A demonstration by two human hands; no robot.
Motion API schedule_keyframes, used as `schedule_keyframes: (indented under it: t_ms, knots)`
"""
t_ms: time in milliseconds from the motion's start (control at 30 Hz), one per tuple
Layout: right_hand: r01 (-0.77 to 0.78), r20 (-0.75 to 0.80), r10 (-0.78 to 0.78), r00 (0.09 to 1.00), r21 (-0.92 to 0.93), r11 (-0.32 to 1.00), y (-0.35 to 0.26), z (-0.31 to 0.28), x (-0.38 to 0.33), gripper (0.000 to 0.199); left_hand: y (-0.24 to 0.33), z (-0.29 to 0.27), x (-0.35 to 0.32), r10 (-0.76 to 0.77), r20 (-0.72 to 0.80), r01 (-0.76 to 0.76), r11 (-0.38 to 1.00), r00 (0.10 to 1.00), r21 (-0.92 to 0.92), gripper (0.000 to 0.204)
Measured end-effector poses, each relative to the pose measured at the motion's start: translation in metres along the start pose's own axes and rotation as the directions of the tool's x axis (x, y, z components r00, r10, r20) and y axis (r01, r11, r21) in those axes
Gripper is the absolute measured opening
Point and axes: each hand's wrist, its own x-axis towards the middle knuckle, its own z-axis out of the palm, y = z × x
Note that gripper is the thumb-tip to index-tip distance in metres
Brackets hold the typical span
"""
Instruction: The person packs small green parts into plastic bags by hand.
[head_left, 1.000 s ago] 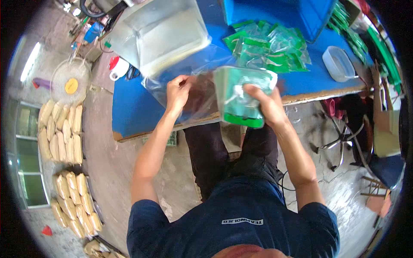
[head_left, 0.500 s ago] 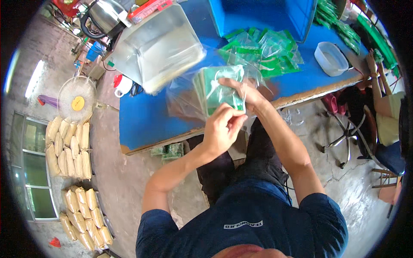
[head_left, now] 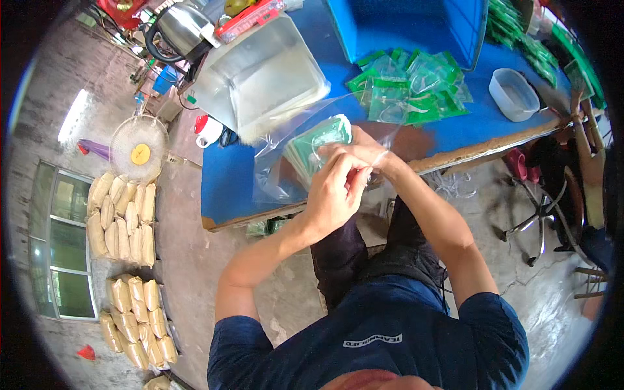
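A large clear plastic bag lies loosely spread around a stack of flat green-and-white packets above the near edge of the blue table. My right hand reaches into the bag's mouth and grips the stack, its fingertips partly hidden behind my other hand. Just nearer to me, my left hand is closed in a pinch on the bag's edge. Beyond the hands, a loose pile of green-edged clear packets rests on the table.
A metal tray of clear sheets stands left, near a kettle and red-lidded mug. Behind the pile is a blue crate; a plastic tub sits right. Another person's arm is far right.
The packet stack has moved left, deeper into the bag, with my right hand. My two hands are now closer together, the left partly over the right's fingers. The whole view has shifted slightly.
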Motion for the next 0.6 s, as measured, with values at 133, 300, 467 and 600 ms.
schedule_keyframes:
  t_ms: [133,300,467,600]
  knots:
    - [-0.238,-0.073,0.279,0.958,0.348,0.907,-0.014,0.013,-0.015,0.049,0.034,-0.005,-0.015,-0.102,0.268,0.109,0.994,0.958,-0.011,0.009]
    - [-0.209,-0.049,0.226,0.973,0.231,0.95,0.005,0.01,-0.025,0.052,0.038,-0.014,0.063,0.338,0.264,-0.41,0.862,0.903,0.3,0.043]
    - [-0.187,-0.081,0.193,0.978,0.081,0.979,-0.012,0.027,-0.017,0.064,-0.027,-0.004,0.129,-0.179,0.698,-0.122,0.925,0.694,0.359,0.052]
    - [-0.264,-0.08,0.255,0.964,-0.136,0.955,-0.026,0.036,-0.017,0.066,-0.018,0.006,0.126,-0.035,0.7,-0.147,0.969,0.713,0.198,0.034]
